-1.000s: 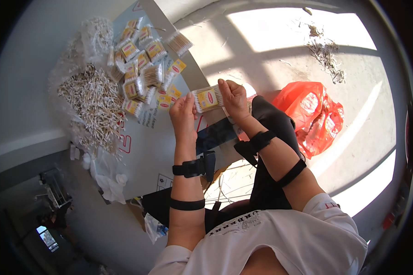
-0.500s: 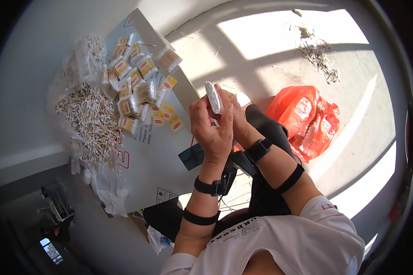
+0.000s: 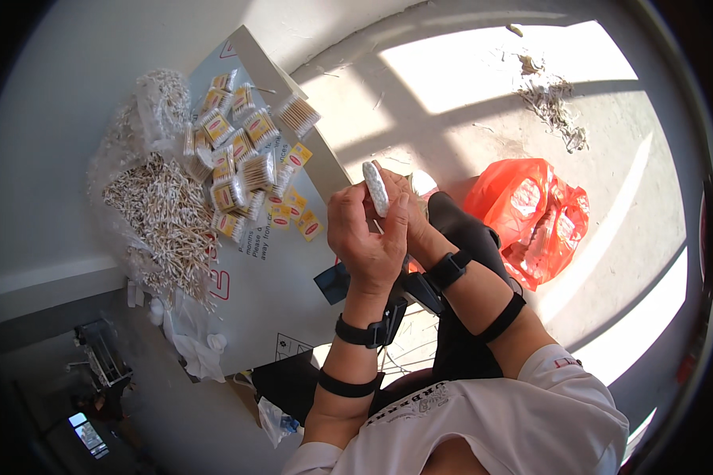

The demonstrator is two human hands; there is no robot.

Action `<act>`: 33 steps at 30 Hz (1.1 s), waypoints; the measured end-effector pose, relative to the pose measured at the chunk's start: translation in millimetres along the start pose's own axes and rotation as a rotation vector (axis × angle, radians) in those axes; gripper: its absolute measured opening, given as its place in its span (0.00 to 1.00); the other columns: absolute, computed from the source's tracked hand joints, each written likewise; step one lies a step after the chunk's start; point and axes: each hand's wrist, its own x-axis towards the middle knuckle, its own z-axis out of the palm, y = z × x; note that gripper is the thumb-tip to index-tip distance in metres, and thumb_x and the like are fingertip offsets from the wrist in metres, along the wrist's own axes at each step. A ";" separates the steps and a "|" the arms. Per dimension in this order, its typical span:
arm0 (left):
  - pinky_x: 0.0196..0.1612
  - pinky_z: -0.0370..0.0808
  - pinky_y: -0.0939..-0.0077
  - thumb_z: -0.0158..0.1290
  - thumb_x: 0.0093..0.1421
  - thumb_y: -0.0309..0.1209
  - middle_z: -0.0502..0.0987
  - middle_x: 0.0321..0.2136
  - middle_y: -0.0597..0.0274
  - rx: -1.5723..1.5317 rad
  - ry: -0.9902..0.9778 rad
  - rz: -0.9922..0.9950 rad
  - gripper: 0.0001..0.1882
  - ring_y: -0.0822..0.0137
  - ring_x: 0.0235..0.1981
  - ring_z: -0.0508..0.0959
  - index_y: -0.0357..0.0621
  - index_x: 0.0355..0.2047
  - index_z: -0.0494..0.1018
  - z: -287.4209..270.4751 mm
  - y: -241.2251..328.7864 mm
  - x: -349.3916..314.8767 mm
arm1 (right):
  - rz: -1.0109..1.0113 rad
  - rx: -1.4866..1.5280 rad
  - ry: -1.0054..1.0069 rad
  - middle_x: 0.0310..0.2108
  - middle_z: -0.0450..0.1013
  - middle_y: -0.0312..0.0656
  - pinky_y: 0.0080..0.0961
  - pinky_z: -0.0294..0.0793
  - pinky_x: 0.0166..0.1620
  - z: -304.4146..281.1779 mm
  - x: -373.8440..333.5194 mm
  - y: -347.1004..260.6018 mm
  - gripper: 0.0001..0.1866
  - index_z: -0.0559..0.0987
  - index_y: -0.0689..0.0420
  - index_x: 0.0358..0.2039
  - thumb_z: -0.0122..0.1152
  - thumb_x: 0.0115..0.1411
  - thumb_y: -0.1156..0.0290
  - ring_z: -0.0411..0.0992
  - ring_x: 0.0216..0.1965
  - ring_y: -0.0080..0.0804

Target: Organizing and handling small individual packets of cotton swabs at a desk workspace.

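Note:
A bundle of cotton swabs, its white cotton tips packed in an oval, is held upright between my two hands above the box's right edge. My left hand curls round it from the left, thumb up along its near side. From the right, my right hand closes on the same bundle, its fingers partly hidden behind the left hand and the swabs. To the left, on the printed box, lie several packs of cotton swabs and loose yellow cards.
A large heap of loose cotton swabs spills from a clear plastic bag at the left. On the floor at the right stands a red plastic bag. Pale scraps lie beyond it. A dark flat piece sits by my left wrist.
The whole view has shifted slightly, so the box and bags sit a little lower in it. Both hands still hold the swab bundle in nearly the same pose.

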 end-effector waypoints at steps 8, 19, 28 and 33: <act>0.24 0.64 0.83 0.56 0.58 0.35 0.72 0.24 0.66 -0.347 0.090 -0.248 0.12 0.76 0.22 0.68 0.38 0.28 0.71 -2.2 -3.6 2.0 | -0.031 0.027 -0.033 0.21 0.72 0.34 0.16 0.69 0.25 -0.1 3.9 4.6 0.21 0.76 0.60 0.28 0.46 0.66 0.56 0.68 0.21 0.17; 0.30 0.70 0.87 0.55 0.58 0.28 0.74 0.25 0.67 -0.679 -0.052 -0.432 0.07 0.82 0.26 0.71 0.35 0.31 0.72 -19.6 -15.9 20.0 | -0.011 -0.064 -0.048 0.21 0.74 0.35 0.14 0.70 0.24 2.3 4.0 4.8 0.20 0.77 0.61 0.27 0.47 0.66 0.59 0.70 0.20 0.16; 0.34 0.72 0.84 0.56 0.56 0.26 0.75 0.28 0.64 -0.542 -0.013 -0.550 0.09 0.78 0.27 0.73 0.33 0.35 0.72 -42.9 -52.2 -7.6 | -0.105 -0.567 0.032 0.16 0.66 0.29 0.14 0.60 0.23 8.3 1.1 3.2 0.23 0.74 0.61 0.21 0.48 0.66 0.57 0.60 0.19 0.13; 0.35 0.72 0.84 0.57 0.54 0.23 0.76 0.28 0.63 -0.695 0.094 -0.834 0.10 0.78 0.27 0.74 0.33 0.36 0.73 -92.7 -119.1 -27.7 | -0.091 -0.832 -0.027 0.13 0.58 0.29 0.17 0.54 0.22 0.3 4.8 14.4 0.28 0.66 0.58 0.15 0.42 0.66 0.50 0.54 0.17 0.16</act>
